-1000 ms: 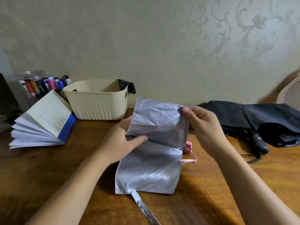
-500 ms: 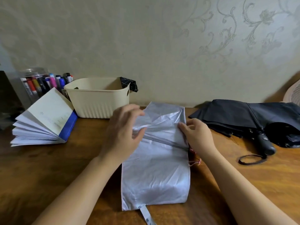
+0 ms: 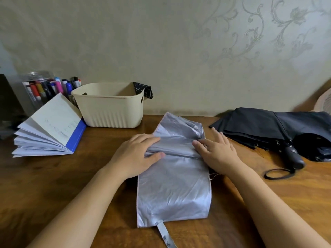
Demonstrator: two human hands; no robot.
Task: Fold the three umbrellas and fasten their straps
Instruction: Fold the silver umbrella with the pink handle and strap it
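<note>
A pale greenish-beige wall (image 3: 143, 42) fills the far side. Its paper is embossed with faint scrollwork of leaves and flowers (image 3: 279, 24) toward the right. Below it runs a brown wooden worktop (image 3: 44, 190) with visible grain, which has a soft sheen under even, diffuse light. At the far left edge stands a dark shape (image 3: 9, 104), too cut off to identify. At the far right edge a pale ribbed curve (image 3: 324, 104) shows.

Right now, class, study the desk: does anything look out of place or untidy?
Yes. A dark checked cloth hangs over the cream basket's right rim. The book at left lies with its pages fanned open. The black umbrella at right sprawls loose, unfolded. The silver umbrella's strap trails unfastened.
</note>
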